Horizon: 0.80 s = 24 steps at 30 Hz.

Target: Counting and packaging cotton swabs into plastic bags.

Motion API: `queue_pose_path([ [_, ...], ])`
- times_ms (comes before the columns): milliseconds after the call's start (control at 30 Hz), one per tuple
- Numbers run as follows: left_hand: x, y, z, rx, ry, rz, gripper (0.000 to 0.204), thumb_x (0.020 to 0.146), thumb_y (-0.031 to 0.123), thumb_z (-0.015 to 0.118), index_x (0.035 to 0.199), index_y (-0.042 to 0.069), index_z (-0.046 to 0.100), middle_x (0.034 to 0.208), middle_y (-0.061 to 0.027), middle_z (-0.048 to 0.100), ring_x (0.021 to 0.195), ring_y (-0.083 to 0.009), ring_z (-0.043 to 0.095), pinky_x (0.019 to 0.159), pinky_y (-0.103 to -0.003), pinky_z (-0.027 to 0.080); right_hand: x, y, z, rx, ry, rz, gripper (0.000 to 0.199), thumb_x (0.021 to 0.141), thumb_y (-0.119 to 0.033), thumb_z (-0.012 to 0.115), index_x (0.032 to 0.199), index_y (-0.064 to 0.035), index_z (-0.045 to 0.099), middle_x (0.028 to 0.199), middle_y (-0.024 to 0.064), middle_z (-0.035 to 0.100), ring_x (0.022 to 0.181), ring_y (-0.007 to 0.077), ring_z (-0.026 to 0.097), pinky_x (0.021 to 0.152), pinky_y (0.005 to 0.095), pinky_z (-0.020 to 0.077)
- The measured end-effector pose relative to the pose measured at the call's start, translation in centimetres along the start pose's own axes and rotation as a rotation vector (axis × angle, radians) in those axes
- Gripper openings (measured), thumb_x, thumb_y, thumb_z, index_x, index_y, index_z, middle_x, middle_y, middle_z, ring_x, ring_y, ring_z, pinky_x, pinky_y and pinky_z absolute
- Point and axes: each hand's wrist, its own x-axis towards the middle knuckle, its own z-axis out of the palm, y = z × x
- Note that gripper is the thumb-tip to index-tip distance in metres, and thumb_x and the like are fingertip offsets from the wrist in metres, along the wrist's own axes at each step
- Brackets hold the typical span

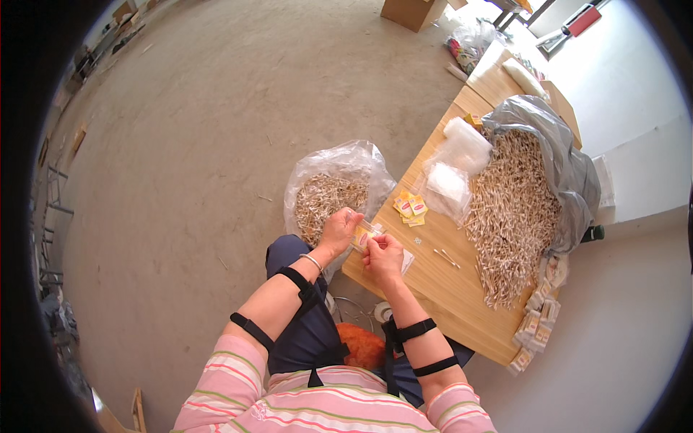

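Over the near corner of the table, my left hand (pixel 341 229) and my right hand (pixel 383 257) are both closed on a small clear plastic bag (pixel 362 236) with a yellow-and-white card showing in it. My left fingers pinch its far left side, my right fingers its near right side. Partly under my right hand lies a white piece (pixel 408 260). Small yellow cards (pixel 411 207) form a loose stack just beyond my hands. To the right, a few loose cotton swabs (pixel 447 258) lie beside a big heap of cotton swabs (pixel 511 216).
A grey plastic sack (pixel 577 184) backs the heap against the wall. Clear plastic bags (pixel 447 180) lie beyond the cards on the wooden table (pixel 473 317). Packed small boxes (pixel 535 325) line its right edge. Left of the table stands a clear sack (pixel 299 189) of swabs.
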Motion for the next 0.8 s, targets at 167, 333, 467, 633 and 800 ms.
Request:
queue_pose_path([
  [167, 0.0, -0.1, 0.1, -0.017, 0.017, 0.027, 0.034, 0.09, 0.035, 0.06, 0.085, 0.002, 0.062, 0.074, -0.0172, 0.064, 0.068, -0.029, 0.063, 0.062, -0.037, 0.048, -0.1, 0.9, 0.0, -0.226, 0.176, -0.192, 0.012, 0.082, -0.013, 0.064, 0.082, -0.0013, 0.063, 0.069, 0.0108, 0.066, 0.059, 0.0215, 0.064, 0.049, 0.0331, 0.0489],
  [333, 0.0, -1.1, 0.3, -0.033, 0.015, 0.033, 0.035, 0.091, 0.036, 0.059, 0.085, 0.002, 0.061, 0.07, -0.0089, 0.062, 0.064, -0.0172, 0.057, 0.062, -0.031, 0.046, -2.3, 1.2, 0.1, -0.465, 0.2, -0.418, 0.012, 0.082, -0.014, 0.063, 0.086, -0.0023, 0.064, 0.078, 0.0126, 0.064, 0.073, 0.0285, 0.064, 0.068, 0.0382, 0.0501],
  [467, 0.2, -1.2, 0.4, -0.059, -0.004, -0.013, 0.034, 0.092, 0.035, 0.058, 0.084, 0.002, 0.061, 0.071, -0.0073, 0.062, 0.065, -0.0142, 0.056, 0.062, -0.03, 0.046, -3.5, 2.1, 0.9, -0.704, 0.279, -0.672, 0.02, 0.083, -0.012, 0.061, 0.101, -0.0047, 0.062, 0.092, 0.0121, 0.056, 0.087, 0.0296, 0.059, 0.074, 0.0395, 0.0484],
  [633, 0.8, -2.3, -0.8, -0.013, -0.125, -0.039, 0.034, 0.095, 0.035, 0.053, 0.09, 0.002, 0.062, 0.079, -0.0057, 0.063, 0.074, -0.0107, 0.057, 0.068, -0.028, 0.047, -4.8, 1.6, 0.7, -0.715, 0.304, -0.663, 0.034, 0.081, -0.008, 0.061, 0.114, -0.0012, 0.056, 0.107, 0.0163, 0.052, 0.099, 0.0341, 0.053, 0.085, 0.0422, 0.0441],
  [800, 0.9, -0.8, -2.9, -0.448, -0.309, -0.243, 0.035, 0.098, 0.028, 0.047, 0.113, -0.001, 0.06, 0.101, -0.0031, 0.064, 0.092, -0.0108, 0.057, 0.083, -0.025, 0.046, -5.2, 2.3, 0.4, -1.037, 0.261, -0.806, 0.063, 0.081, -0.021, 0.065, 0.131, 0.0067, 0.041, 0.132, 0.0209, 0.042, 0.127, 0.038, 0.033, 0.105, 0.0479, 0.0272],
])
